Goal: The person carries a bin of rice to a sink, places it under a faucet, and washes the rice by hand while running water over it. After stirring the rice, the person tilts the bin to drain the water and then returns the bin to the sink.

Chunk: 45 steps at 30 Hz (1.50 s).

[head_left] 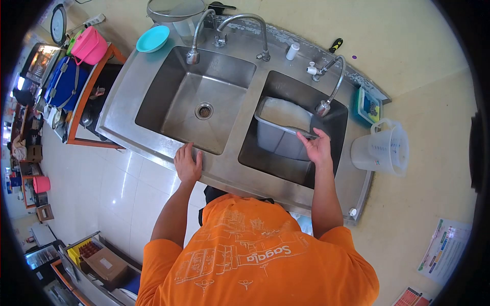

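In the right basin (326,97) of the steel sink stands a grey plastic tub (278,140) holding cloudy, whitish liquid. My right hand (318,148) pinches the tub's near right rim between thumb and fingers. A flexible faucet (323,108) hangs with its nozzle over that basin, close to the tub's far right corner. My left hand (188,163) lies on the sink's front edge, below the left basin (178,120), fingers stretched out and holding nothing. The left basin has a round drain (204,110) in its floor.
A second flexible faucet (193,56) and a curved tap (263,53) rise behind the basins. On the rim sit a turquoise bowl (152,39) and a small white bottle (292,51). At right are a clear measuring jug (380,150) and a teal container (367,106).
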{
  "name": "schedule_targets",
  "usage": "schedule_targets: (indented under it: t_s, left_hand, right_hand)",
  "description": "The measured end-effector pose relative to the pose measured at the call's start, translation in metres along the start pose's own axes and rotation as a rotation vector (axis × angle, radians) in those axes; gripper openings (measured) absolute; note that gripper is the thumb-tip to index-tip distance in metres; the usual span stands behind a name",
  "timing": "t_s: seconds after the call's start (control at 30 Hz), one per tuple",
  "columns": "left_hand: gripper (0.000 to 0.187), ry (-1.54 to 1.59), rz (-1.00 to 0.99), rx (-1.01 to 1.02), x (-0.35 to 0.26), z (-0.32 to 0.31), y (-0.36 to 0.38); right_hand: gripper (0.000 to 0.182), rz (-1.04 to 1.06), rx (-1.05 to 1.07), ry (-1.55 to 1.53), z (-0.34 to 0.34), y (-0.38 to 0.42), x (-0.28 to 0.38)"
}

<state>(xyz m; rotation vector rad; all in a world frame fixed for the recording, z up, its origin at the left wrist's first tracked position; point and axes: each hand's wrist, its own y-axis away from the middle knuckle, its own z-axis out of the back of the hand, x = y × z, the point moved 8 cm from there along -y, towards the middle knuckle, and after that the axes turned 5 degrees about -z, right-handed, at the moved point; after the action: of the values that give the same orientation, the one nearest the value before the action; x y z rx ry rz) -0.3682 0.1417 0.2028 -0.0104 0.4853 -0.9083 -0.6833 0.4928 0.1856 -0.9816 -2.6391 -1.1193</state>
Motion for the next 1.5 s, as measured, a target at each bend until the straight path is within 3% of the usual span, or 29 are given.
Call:
schedule_targets:
  t_s: [0.23, 1.5]
  left_hand:
    - [0.044, 0.01, 0.004, 0.009, 0.0, -0.001, 0.0]
    - [0.042, 0.0, -0.009, -0.022, -0.003, 0.004, 0.0]
  right_hand:
    - [0.039, 0.063, -0.036, 0.066, -0.007, 0.006, 0.002]
    - [0.04, -0.046, -0.032, 0.06, 0.005, 0.001, 0.005]
